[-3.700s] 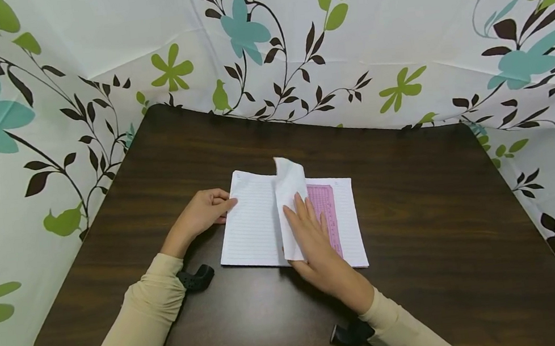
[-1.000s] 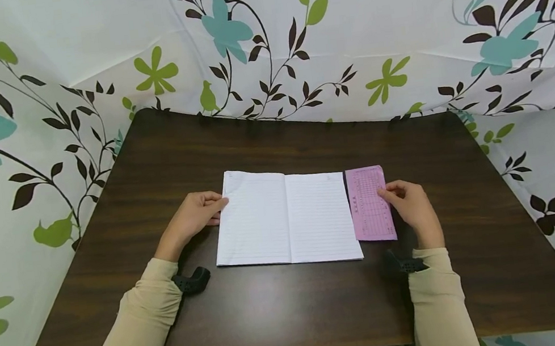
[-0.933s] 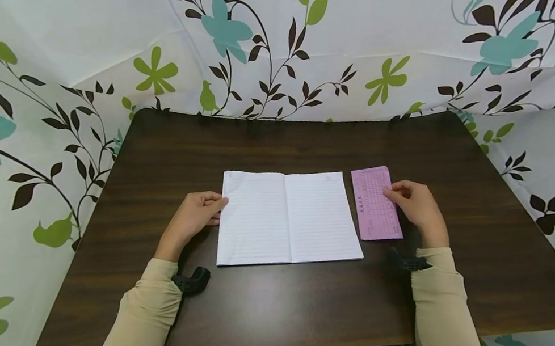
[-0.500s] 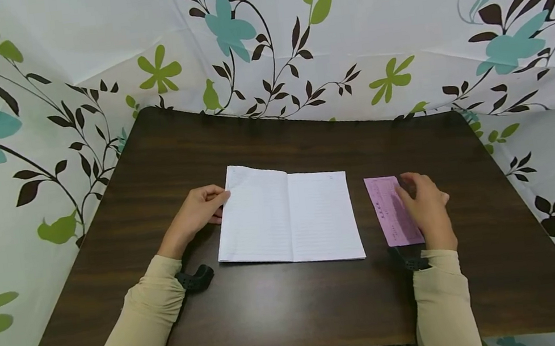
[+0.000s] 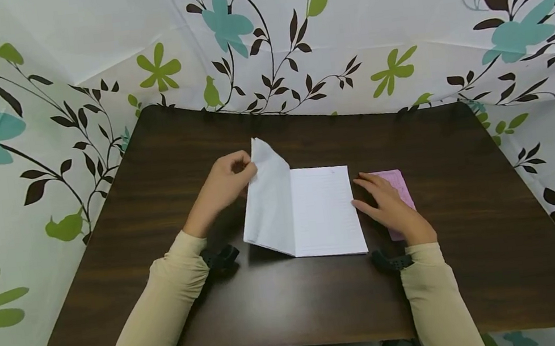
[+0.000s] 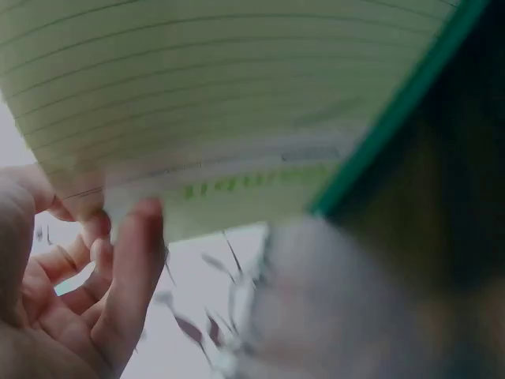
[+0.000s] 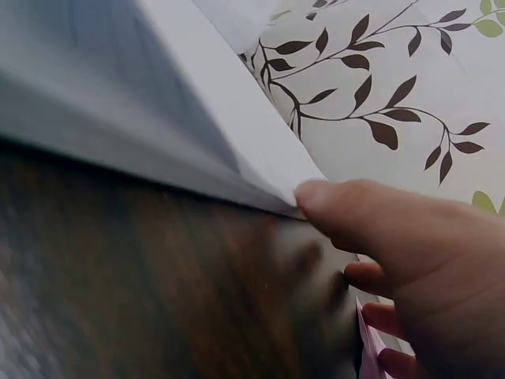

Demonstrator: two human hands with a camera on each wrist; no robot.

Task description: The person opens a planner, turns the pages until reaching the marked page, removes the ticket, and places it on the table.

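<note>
An open lined notebook (image 5: 324, 211) lies at the middle of the table, its left half raised and tilted upward. My left hand (image 5: 222, 184) pinches the outer edge of that raised half between thumb and fingers. The left wrist view shows the underside of a lined page (image 6: 205, 87) and a green cover edge (image 6: 398, 110). At the notebook's right edge is my right hand (image 5: 389, 206), its thumb (image 7: 347, 207) touching the pages' edge in the right wrist view. Its fingers are spread loosely. A pink printed slip of paper (image 5: 398, 183) lies partly hidden beneath this hand.
The dark wood-grain table (image 5: 489, 229) carries the notebook and slip. Behind it and at both sides hangs a white curtain (image 5: 285, 18) printed with leaves and flowers. Each wrist wears a black camera mount, the left one (image 5: 221, 257) just above the tabletop.
The right hand pulled the pink slip out rightward from the notebook, set it on the table and moved back to the notebook's right edge. The left hand raised the notebook's left half.
</note>
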